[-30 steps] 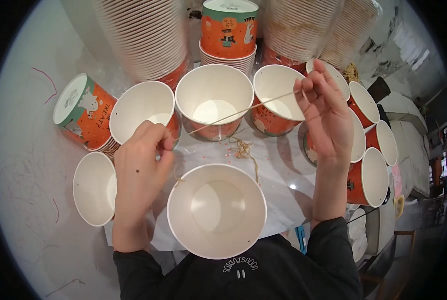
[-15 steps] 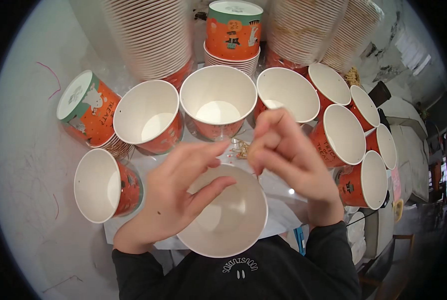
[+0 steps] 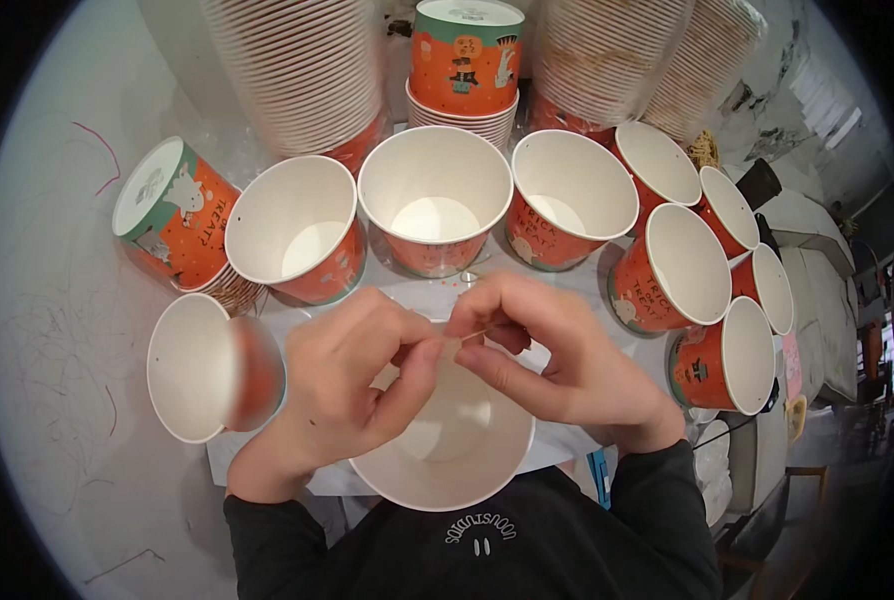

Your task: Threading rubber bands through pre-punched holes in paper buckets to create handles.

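step: threading thin string (image 3: 475,335) at near paper cup (image 3: 445,452), centre of desk (image 3: 57,330) | left hand (image 3: 352,385) and right hand (image 3: 552,360) together, both pinching string above cup | next, likely: steady, fine pull through rim hole

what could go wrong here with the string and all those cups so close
1. The thin string is pinched only at the fingertips of the left hand and right hand; it might slip free.
2. The white cup under the hands sits at the table edge against the person's body, with neither hand gripping it, so it could tip.
3. Open orange cups crowd close; a wide pull could knock one.
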